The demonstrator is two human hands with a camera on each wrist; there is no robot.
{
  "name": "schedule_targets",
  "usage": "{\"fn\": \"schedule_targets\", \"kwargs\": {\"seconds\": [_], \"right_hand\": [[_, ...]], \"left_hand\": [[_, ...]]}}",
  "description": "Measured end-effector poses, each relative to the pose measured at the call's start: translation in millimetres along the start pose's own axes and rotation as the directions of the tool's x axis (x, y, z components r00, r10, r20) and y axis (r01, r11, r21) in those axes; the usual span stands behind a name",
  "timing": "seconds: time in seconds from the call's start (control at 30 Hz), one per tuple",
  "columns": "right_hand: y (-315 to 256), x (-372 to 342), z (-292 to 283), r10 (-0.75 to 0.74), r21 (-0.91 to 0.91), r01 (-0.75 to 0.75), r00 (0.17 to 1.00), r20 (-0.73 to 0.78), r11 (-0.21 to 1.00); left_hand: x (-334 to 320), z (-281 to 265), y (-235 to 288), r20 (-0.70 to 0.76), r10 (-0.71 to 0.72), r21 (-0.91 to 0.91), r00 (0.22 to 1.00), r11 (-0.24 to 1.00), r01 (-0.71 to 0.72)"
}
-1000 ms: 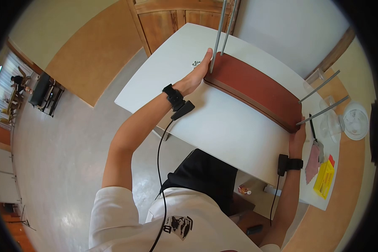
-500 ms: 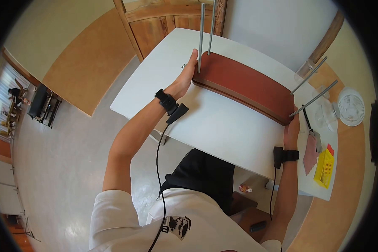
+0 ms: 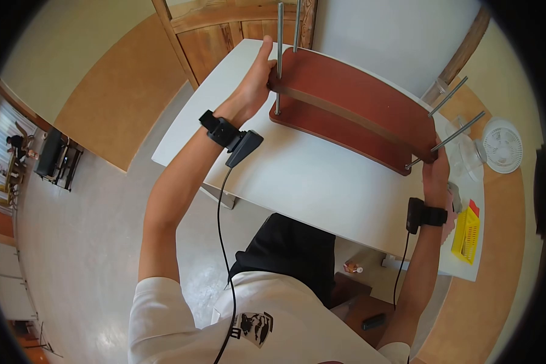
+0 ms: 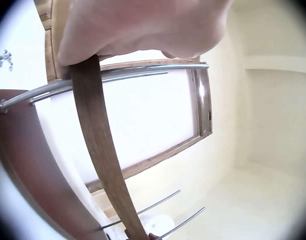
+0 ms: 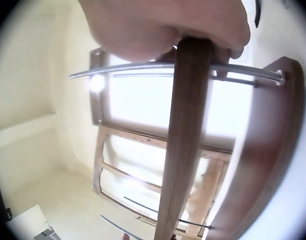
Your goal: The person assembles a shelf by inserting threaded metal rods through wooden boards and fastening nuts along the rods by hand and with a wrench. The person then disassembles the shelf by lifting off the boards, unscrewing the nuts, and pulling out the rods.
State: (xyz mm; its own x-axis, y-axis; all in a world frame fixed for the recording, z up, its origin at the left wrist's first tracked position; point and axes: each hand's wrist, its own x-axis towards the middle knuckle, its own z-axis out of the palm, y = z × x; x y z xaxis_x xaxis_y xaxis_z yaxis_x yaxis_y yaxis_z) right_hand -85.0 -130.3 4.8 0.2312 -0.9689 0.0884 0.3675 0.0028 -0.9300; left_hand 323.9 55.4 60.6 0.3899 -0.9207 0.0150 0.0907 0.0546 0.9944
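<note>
A reddish-brown shelf board (image 3: 358, 97) is held level above a matching lower board (image 3: 340, 134), which lies on the white table (image 3: 285, 176). Upright metal rods (image 3: 280, 39) rise from the lower board and pass the upper one near its ends. At the left end my left hand (image 3: 252, 88) grips the upper board, thumb pointing up beside a rod. My right hand (image 3: 435, 173) holds the opposite end, its fingers partly hidden by the board. Both wrist views show the upper board's brown edge (image 4: 100, 130) (image 5: 185, 120) against the palms, with a gap down to the lower board.
Small metal pieces (image 4: 5, 59) lie on the table to the left. Along the right side are a yellow basket (image 3: 466, 236), a pink cloth (image 3: 450, 218), clear plastic containers (image 3: 467, 161) and a white fan (image 3: 502, 145). Wooden furniture (image 3: 236, 30) stands behind the table.
Both hands have lifted the upper board up along the rods. It was resting close on the lower board before; now a wide gap separates them.
</note>
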Motion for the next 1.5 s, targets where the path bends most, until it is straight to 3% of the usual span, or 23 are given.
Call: {"fn": "schedule_targets", "kwargs": {"seconds": [0.17, 0.23, 0.3, 0.33, 0.43, 0.53, 0.63, 0.7, 0.8, 0.87, 0.97, 1.07, 1.13, 1.2, 1.3, 1.5], "right_hand": [[-51.0, 12.4, 9.1, -0.028, 0.125, 0.024, 0.999, 0.030, 0.992], [-74.8, 13.0, 21.8, -0.017, 0.180, 0.022, 1.000, -0.026, 0.983], [-88.2, 31.6, 11.7, -0.053, 0.169, 0.052, 0.999, 0.002, 0.984], [-100.7, 31.2, 16.3, -0.049, 0.171, 0.048, 0.999, 0.001, 0.984], [-127.3, 26.8, 27.7, -0.058, 0.162, 0.066, 0.997, -0.054, 0.985], [-137.5, 42.0, 18.4, -0.094, 0.141, 0.088, 0.995, 0.041, 0.986], [-143.4, 41.5, 22.3, -0.069, 0.117, 0.077, 0.995, -0.067, 0.990], [-150.1, 40.6, 23.1, -0.063, 0.120, 0.060, 0.998, 0.020, 0.991], [-156.8, 22.9, 30.7, -0.084, 0.079, 0.074, 0.989, 0.124, 0.994], [-155.5, 22.9, 30.5, -0.071, 0.103, 0.060, 0.991, 0.110, 0.993], [-155.6, 31.6, 29.4, -0.081, 0.120, 0.066, 0.988, 0.129, 0.991], [-151.9, 45.7, 17.7, -0.149, 0.098, 0.132, 0.967, 0.206, 0.986], [-152.8, 41.5, 23.9, -0.172, 0.165, 0.142, 0.968, 0.183, 0.976], [-154.9, 30.0, 29.5, -0.181, 0.175, 0.154, 0.973, 0.144, 0.972], [-154.6, 24.1, 36.5, -0.165, 0.182, 0.145, 0.981, 0.100, 0.973], [-153.5, 22.2, 36.5, -0.233, 0.159, 0.213, 0.965, 0.119, 0.964]], "left_hand": [[6.4, 1.3, 44.7, 0.000, 0.046, -0.060, 0.999, 0.997, -0.046], [-1.2, 11.4, 72.2, -0.026, 0.089, -0.116, 0.996, 0.989, -0.091], [-6.5, 16.2, 98.8, 0.093, 0.192, -0.257, 0.977, 0.953, -0.163], [-4.4, 16.0, 105.7, 0.087, 0.220, -0.113, 0.972, 0.971, -0.209], [3.1, 8.9, 127.0, 0.085, 0.197, -0.026, 0.977, 0.980, -0.195], [-1.4, 19.9, 142.2, 0.129, 0.256, -0.063, 0.958, 0.966, -0.250], [7.5, 26.1, 157.5, 0.086, 0.297, -0.059, 0.951, 0.954, -0.293], [7.2, 27.5, 169.8, 0.051, 0.323, -0.046, 0.945, 0.946, -0.321], [8.0, 29.4, 175.3, 0.115, 0.344, -0.033, 0.932, 0.939, -0.343], [9.7, 32.4, 173.0, 0.033, 0.282, -0.015, 0.959, 0.960, -0.281], [12.2, 25.7, 164.5, 0.046, 0.327, 0.106, 0.944, 0.938, -0.330], [20.1, 33.6, 159.7, -0.053, 0.364, 0.016, 0.930, 0.931, -0.364], [30.4, 24.7, 158.1, -0.019, 0.361, -0.016, 0.933, 0.932, -0.361], [35.2, 19.3, 152.5, -0.001, 0.430, 0.181, 0.903, 0.888, -0.422], [27.4, 23.9, 154.1, -0.066, 0.439, 0.247, 0.896, 0.877, -0.412], [29.8, 21.9, 158.8, -0.002, 0.439, 0.245, 0.899, 0.872, -0.425]]}}
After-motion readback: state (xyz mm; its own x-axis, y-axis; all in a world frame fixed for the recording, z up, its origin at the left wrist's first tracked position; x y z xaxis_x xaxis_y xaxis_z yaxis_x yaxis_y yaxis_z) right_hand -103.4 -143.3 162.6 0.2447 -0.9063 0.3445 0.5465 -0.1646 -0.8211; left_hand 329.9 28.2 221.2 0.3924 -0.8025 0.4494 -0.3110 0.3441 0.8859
